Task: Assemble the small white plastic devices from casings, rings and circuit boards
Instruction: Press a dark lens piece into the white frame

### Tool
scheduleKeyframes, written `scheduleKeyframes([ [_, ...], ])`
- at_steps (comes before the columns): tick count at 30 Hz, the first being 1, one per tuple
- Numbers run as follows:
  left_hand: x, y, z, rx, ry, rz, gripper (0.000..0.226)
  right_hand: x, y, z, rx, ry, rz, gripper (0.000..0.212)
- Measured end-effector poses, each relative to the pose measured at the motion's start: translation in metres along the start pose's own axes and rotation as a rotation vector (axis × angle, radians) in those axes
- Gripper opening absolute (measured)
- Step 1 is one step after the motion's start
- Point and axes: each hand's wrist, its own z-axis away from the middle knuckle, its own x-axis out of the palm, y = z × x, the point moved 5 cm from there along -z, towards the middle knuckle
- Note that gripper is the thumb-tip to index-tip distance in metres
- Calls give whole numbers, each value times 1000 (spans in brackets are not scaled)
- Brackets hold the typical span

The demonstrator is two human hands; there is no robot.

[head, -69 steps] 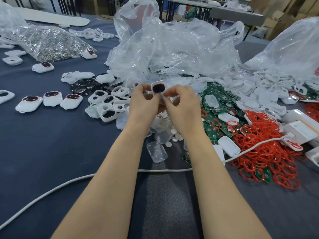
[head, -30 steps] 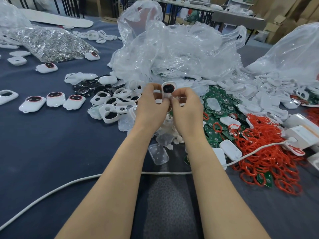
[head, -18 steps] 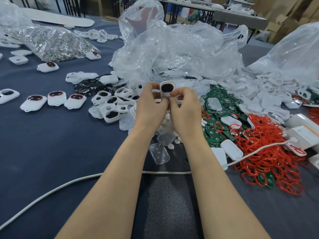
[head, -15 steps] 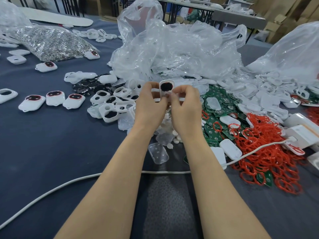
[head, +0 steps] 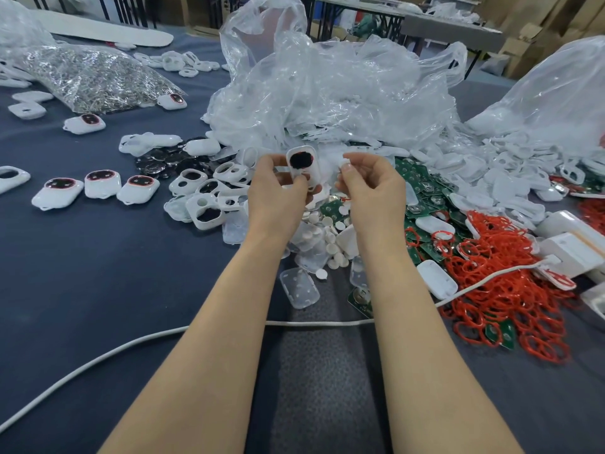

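The left hand (head: 278, 194) holds a white casing (head: 302, 165) upright above the middle of the desk (head: 82, 290). The thumb lies on its lower front, and this grip is clamped on the casing. The casing faces the camera and shows a dark oval opening in its upper half. Just to its right and apart from it, the right hand (head: 373, 188) pinches a small white piece (head: 344, 163) between thumb and fingertips, so that grip is closed on the piece. The piece is too small to say what it is.

Below the hands lies a heap of small white round buttons (head: 327, 237), with a translucent cover (head: 299, 288) at its near edge. To the right, green circuit boards (head: 425, 194) spread out beside a tangle of red rings (head: 510, 290), with a closed white shell (head: 437, 278) between them. To the left sit open white frames (head: 204, 213), and further left three finished devices (head: 101, 185) lie in a row, dark faces up. Dark round discs (head: 163, 163) lie behind the frames.

Crumpled clear plastic bags (head: 327, 93) rise behind the hands, and a bag of shiny metal parts (head: 88, 77) lies far left. A white cable (head: 147, 339) runs across the near desk, passing under both forearms
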Motion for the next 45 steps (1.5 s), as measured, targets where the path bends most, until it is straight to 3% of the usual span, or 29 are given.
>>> scheduleKeyframes([
  [7,3,2,2,-2,-28,8,21,-1,-4,2,-20,3,5,25],
  [17,8,4,4,12,-93,-53,27,11,-9,10,-133,-94,252,7],
  [31,11,5,5,64,-85,-112,27,11,-10,15,-194,19,410,8],
  [35,8,0,2,25,-54,-53,25,6,-8,11,-95,37,222,3],
  [41,6,-2,-1,15,-32,-22,27,7,4,4,275,-46,-412,13],
  [45,6,-3,-1,-3,-43,-8,25,8,5,5,400,-97,-651,17],
])
